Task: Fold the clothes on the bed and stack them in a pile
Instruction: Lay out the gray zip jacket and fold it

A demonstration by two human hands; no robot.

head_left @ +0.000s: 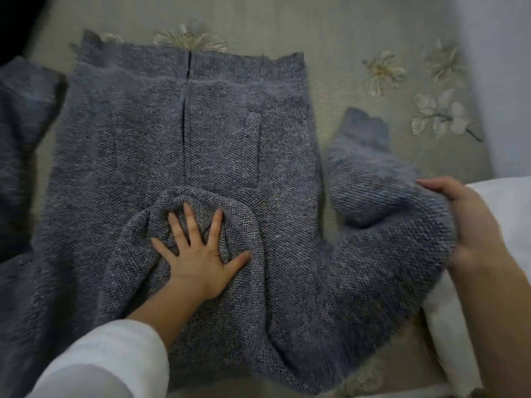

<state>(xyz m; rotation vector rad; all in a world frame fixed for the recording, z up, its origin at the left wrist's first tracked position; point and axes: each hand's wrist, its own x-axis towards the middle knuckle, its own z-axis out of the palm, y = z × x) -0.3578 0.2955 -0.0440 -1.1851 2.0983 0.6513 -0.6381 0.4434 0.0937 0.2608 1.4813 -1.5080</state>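
A grey knitted cardigan [230,124] is lying spread flat on the bed [344,38], hem pointing away from the person, and it is looking thick, soft and fairly heavy for a garment. It will likely be sagging and stretching wherever it is lifted by one point. The left hand [198,254] is pressing down on the bunched hood or collar with fingers straight and spread wide, pinning the body in place. The right hand [471,225] is gripping the bent sleeve [373,182] near its outer fold (this hand is blurred, so the exact grip is unclear). The coarse knit should be giving plenty of friction. Taking hold at seams and folds would be suiting it best.
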